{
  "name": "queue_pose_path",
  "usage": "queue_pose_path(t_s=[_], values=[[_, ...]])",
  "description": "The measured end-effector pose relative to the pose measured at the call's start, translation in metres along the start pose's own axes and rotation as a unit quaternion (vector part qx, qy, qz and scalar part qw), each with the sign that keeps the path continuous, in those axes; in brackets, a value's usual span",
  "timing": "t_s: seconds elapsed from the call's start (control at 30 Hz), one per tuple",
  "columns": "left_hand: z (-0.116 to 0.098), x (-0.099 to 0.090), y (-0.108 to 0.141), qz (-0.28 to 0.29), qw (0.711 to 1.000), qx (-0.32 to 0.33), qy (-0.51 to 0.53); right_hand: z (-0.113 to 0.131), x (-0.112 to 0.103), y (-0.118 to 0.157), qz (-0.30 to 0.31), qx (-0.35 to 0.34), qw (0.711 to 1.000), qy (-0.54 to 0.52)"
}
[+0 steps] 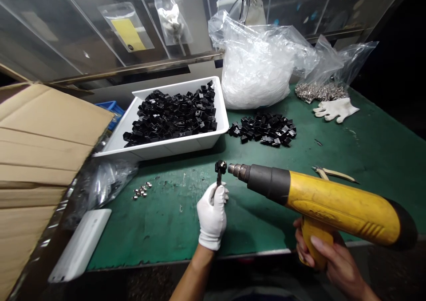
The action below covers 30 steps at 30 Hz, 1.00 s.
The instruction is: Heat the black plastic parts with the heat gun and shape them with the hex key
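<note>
Left hand (pixel 211 215), in a white glove, pinches a small black square part (pixel 220 167) on a short dark stem, held upright at the mat's near side. The bare right hand (pixel 333 259) wraps the grip of a yellow heat gun (pixel 333 203), its long body slanting up to the nozzle, aimed left and just beside that part. Beyond lie a green work mat (pixel 166 221), a heap of black parts (pixel 262 130), a white tray (pixel 159 148) full of more, silver studs (pixel 140 191) and yellow-handled pliers (pixel 333 174) — a cardboard box (pixel 40 159) juts in at left.
</note>
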<state>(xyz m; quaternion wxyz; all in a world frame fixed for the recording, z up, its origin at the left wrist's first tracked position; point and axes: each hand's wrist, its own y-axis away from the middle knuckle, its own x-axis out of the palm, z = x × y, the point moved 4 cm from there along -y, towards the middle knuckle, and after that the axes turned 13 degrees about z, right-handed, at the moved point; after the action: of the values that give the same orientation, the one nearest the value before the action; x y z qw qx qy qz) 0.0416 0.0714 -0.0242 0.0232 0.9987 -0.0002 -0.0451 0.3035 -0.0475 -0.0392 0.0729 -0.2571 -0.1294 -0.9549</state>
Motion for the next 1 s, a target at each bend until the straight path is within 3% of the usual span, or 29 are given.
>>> queue_pose_path(t_s=[0.3, 0.53, 1.0], values=[[-0.004, 0.002, 0.011, 0.013, 0.997, -0.029, 0.064, -0.008, -0.006, 0.004, 0.005, 0.012, 1.000, -0.017], [-0.002, 0.002, 0.017, 0.034, 0.997, -0.028, 0.062, -0.017, -0.020, 0.006, 0.070, 0.021, 0.997, 0.021], [-0.004, 0.003, 0.017, 0.049, 0.995, -0.026, 0.079, -0.021, -0.026, 0.008, 0.054, 0.035, 0.998, 0.013]])
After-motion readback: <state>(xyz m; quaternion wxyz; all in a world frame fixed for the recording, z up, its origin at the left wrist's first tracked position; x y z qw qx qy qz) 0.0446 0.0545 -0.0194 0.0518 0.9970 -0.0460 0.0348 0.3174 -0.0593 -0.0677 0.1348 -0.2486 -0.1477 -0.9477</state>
